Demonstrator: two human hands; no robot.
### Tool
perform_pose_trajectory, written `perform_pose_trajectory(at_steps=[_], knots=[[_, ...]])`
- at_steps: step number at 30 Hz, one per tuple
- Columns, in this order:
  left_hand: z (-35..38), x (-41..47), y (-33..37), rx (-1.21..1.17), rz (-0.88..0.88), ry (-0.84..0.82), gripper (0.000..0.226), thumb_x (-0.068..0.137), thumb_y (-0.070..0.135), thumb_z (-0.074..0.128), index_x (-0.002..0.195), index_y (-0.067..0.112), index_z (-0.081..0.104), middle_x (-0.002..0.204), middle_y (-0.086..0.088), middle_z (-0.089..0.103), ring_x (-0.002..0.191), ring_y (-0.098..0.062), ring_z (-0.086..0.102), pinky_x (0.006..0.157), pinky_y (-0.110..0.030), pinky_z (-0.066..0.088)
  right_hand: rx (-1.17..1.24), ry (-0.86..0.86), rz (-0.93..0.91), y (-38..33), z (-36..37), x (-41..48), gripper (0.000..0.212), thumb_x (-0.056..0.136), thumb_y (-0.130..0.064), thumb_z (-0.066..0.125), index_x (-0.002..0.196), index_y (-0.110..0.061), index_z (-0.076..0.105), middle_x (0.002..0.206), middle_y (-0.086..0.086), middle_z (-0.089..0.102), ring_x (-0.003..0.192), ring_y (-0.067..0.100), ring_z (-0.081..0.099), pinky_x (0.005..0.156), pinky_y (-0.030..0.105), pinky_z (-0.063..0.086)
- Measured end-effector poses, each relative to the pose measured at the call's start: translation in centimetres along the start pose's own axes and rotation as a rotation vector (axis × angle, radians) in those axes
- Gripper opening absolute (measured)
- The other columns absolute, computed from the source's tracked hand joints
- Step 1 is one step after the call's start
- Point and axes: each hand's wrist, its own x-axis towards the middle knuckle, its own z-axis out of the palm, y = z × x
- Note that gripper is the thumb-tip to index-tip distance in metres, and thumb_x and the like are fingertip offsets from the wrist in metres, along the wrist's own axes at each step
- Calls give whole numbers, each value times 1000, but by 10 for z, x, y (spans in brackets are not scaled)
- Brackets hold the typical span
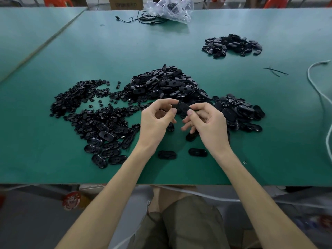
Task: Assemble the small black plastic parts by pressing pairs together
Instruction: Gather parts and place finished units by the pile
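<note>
Closest to my lens is a lap in olive shorts (pixel 188 223), with two bare forearms reaching out over the near edge of the green surface (pixel 45 159).

From the head view, the hands meet above the middle of the surface. The left hand (pixel 156 119) has its fingers curled, thumb and forefinger pinching the left end of a black oval part (pixel 183 106). The right hand (pixel 206 121) grips the other end, its thumb laid across the top and the remaining fingers tucked beneath. So both hands are clamped on that one part, which is held clear of the surface. I cannot tell whether a second, smaller piece sits under it.

Beneath the wrists lie two single ovals (pixel 167 154), apart from each other, and another one (pixel 191 136) is half hidden by the right fingers.

Left of the hands spreads a loose pile of small round pieces (pixel 80 105). Behind the hands rises a central heap of oval shells (pixel 161 83), and a lower heap (pixel 239 112) lies just right of the right hand. A separate far pile (pixel 231 44) sits well apart, toward the back right.

At the back edge I see a crumpled clear bag (pixel 170 9) beside a thin black cable (pixel 140 19). A white cord (pixel 319 90) runs along the right side.
</note>
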Motion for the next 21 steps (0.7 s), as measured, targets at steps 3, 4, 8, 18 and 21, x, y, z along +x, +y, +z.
perform_pose_trajectory(at_steps=[3,4,8,18,21], knots=[[1,0,-1,-33,-17,9,20,94,4,74,112,9,71,87,1,68,65,-15,66,66,-26,53,-8,0,-8,0,0,0,4,103,-10,63,107,-11,65,81,5,78,66,22,77,56,26,55],[1,0,-2,-42,-21,13,18,94,4,74,111,8,70,88,-1,69,65,-15,66,66,-26,53,-12,0,-8,-1,0,0,4,103,-10,63,107,-12,65,82,4,78,67,22,77,56,26,55],[2,-1,-3,-52,-30,22,13,93,6,75,104,8,68,91,-6,72,68,-14,67,68,-25,55,-12,-7,6,0,1,-1,4,103,-10,62,105,-13,60,84,3,79,68,22,78,56,26,55],[3,-2,-4,-51,-32,11,9,93,10,77,101,7,72,88,-4,76,67,-12,68,67,-22,54,-18,-15,8,-2,-1,-2,2,105,-15,61,105,-14,61,90,0,80,71,22,78,56,30,56],[3,-2,-4,-58,-29,7,8,94,10,76,101,8,73,94,-7,78,67,-12,68,67,-21,54,-28,-3,-6,-3,-2,-3,2,104,-18,65,102,-17,66,93,-1,79,77,19,78,57,28,55]])
